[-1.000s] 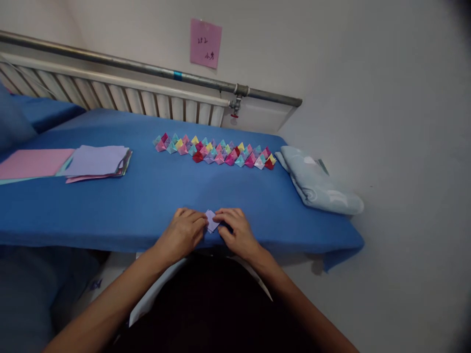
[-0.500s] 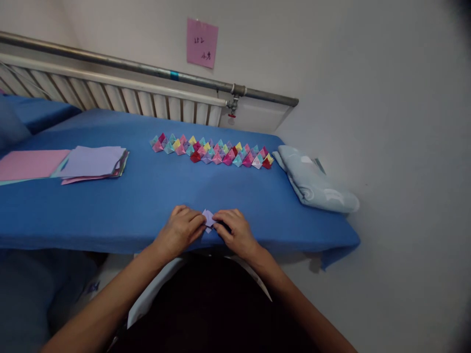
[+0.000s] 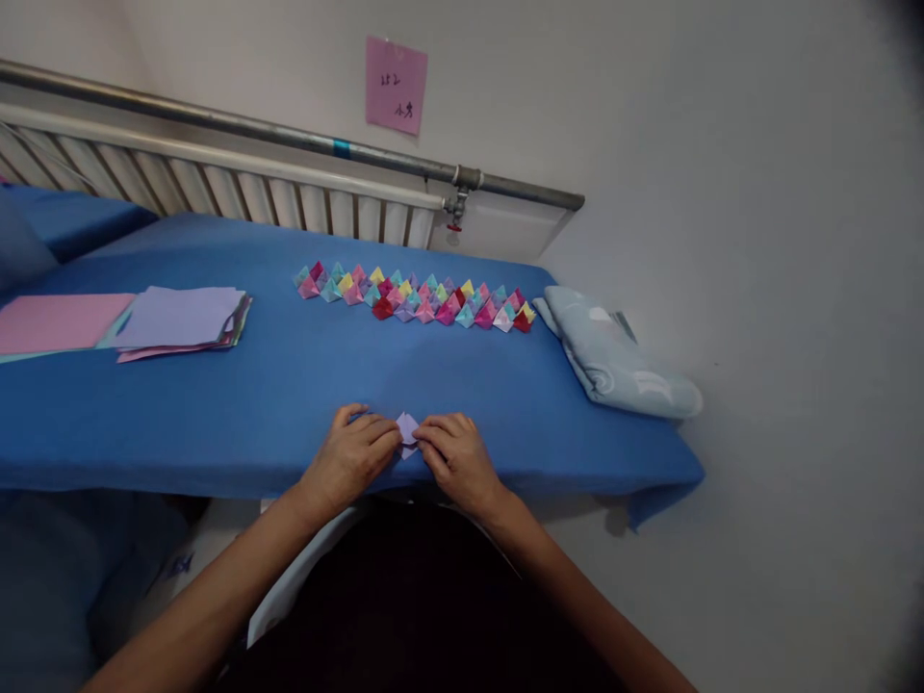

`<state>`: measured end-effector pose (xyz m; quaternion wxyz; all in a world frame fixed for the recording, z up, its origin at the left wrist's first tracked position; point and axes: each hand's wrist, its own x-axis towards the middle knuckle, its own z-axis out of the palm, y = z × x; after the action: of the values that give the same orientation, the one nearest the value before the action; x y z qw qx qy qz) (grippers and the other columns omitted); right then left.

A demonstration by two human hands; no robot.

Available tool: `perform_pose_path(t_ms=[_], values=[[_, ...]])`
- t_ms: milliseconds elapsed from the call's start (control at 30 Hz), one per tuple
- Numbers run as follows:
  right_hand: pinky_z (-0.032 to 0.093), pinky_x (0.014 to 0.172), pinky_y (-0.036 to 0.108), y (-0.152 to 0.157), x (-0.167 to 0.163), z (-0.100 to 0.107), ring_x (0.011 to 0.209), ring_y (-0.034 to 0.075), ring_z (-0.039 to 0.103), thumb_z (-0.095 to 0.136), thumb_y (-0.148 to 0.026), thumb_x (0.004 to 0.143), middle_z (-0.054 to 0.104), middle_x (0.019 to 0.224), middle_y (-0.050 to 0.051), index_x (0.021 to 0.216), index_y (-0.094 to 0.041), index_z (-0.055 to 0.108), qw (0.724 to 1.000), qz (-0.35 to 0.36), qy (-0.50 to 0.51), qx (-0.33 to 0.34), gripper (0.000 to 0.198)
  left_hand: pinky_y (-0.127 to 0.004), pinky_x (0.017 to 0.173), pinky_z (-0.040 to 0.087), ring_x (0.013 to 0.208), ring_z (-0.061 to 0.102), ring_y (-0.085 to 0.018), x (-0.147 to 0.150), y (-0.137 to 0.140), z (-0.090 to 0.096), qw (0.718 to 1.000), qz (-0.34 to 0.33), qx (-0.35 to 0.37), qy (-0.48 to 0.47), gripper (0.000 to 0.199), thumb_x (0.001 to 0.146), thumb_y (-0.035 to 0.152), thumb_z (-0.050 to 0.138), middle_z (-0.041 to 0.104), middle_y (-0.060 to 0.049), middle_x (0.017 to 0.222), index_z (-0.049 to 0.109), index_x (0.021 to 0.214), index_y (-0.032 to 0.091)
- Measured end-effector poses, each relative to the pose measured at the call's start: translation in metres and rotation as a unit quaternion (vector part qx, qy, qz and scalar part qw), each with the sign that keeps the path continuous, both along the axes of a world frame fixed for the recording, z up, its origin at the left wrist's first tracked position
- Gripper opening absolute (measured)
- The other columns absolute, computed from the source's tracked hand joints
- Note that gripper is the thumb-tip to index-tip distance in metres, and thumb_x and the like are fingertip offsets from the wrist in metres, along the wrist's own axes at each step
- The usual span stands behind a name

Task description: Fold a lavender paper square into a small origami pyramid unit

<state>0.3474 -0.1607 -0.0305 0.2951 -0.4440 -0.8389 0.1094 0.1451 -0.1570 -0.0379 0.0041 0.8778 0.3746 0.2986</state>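
Near the front edge of the blue-covered table (image 3: 303,385), a small piece of folded lilac paper (image 3: 407,429) sits between my hands. The fingers of my left hand (image 3: 359,446) are closed on its left corner. My right hand (image 3: 460,454) pinches its right side with thumb and fingers. Parts of the paper lie hidden under the fingertips. Beyond my hands, several small folded paper pieces (image 3: 425,310) in pink, teal, yellow, red and lilac stand in tight rows.
A stack of coloured paper sheets (image 3: 180,318) lies at the left, lilac on top, beside a pink sheet (image 3: 64,322). A folded pale green blanket (image 3: 613,356) rests at the right end. A radiator (image 3: 252,197) and pipe (image 3: 289,138) run along the wall behind.
The fingers of my right hand have drawn together more closely at the paper's right side. More of the paper's lower point shows now.
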Motion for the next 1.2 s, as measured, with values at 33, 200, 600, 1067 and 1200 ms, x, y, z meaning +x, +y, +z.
perform_pose_path(t_ms=[33, 200, 600, 1067, 1200], values=[[0.040, 0.085, 0.038, 0.0000, 0.0003, -0.0002, 0.094, 0.021, 0.056, 0.053, -0.017, 0.089, 0.068, 0.103, 0.007, 0.099, -0.022, 0.069, 1.000, 0.000, -0.002, 0.000, 0.019, -0.040, 0.097, 0.030, 0.090, 0.063, -0.018, 0.0003, 0.0004, -0.0004, 1.000, -0.003, 0.000, 0.001, 0.022, 0.092, 0.016, 0.045, 0.072, -0.004, 0.098, 0.065, 0.096, 0.023], [0.041, 0.085, 0.037, -0.0007, 0.0011, -0.0012, 0.094, 0.021, 0.055, 0.054, -0.016, 0.089, 0.067, 0.103, 0.007, 0.101, -0.021, 0.069, 1.000, 0.002, -0.006, 0.009, 0.020, -0.040, 0.097, 0.030, 0.090, 0.063, -0.017, 0.0004, 0.0025, -0.0025, 1.000, -0.018, 0.003, 0.003, 0.024, 0.092, 0.014, 0.044, 0.072, -0.004, 0.102, 0.064, 0.100, 0.023], [0.041, 0.081, 0.034, 0.0006, -0.0033, -0.0030, 0.086, 0.019, 0.054, 0.059, -0.019, 0.087, 0.065, 0.089, 0.004, 0.088, -0.023, 0.070, 0.998, -0.053, 0.020, 0.001, 0.011, -0.039, 0.086, 0.035, 0.088, 0.058, -0.019, 0.0035, -0.0020, -0.0027, 0.998, 0.035, 0.056, -0.004, 0.014, 0.092, 0.018, 0.050, 0.072, -0.002, 0.096, 0.062, 0.097, 0.020], [0.041, 0.082, 0.034, 0.0026, -0.0010, -0.0035, 0.088, 0.019, 0.055, 0.059, -0.017, 0.086, 0.065, 0.090, 0.004, 0.088, -0.023, 0.070, 0.998, -0.047, 0.042, -0.017, 0.013, -0.040, 0.088, 0.034, 0.087, 0.059, -0.019, 0.0027, -0.0018, -0.0027, 0.998, 0.042, 0.036, -0.016, 0.014, 0.092, 0.023, 0.052, 0.071, -0.003, 0.096, 0.065, 0.094, 0.021], [0.041, 0.081, 0.034, 0.0031, -0.0016, -0.0025, 0.086, 0.019, 0.056, 0.059, -0.016, 0.085, 0.066, 0.088, 0.004, 0.085, -0.022, 0.069, 0.998, -0.050, 0.046, -0.013, 0.012, -0.040, 0.089, 0.033, 0.088, 0.059, -0.019, 0.0024, -0.0010, -0.0041, 0.999, 0.037, 0.036, -0.011, 0.016, 0.093, 0.021, 0.049, 0.071, -0.003, 0.096, 0.065, 0.095, 0.021]])
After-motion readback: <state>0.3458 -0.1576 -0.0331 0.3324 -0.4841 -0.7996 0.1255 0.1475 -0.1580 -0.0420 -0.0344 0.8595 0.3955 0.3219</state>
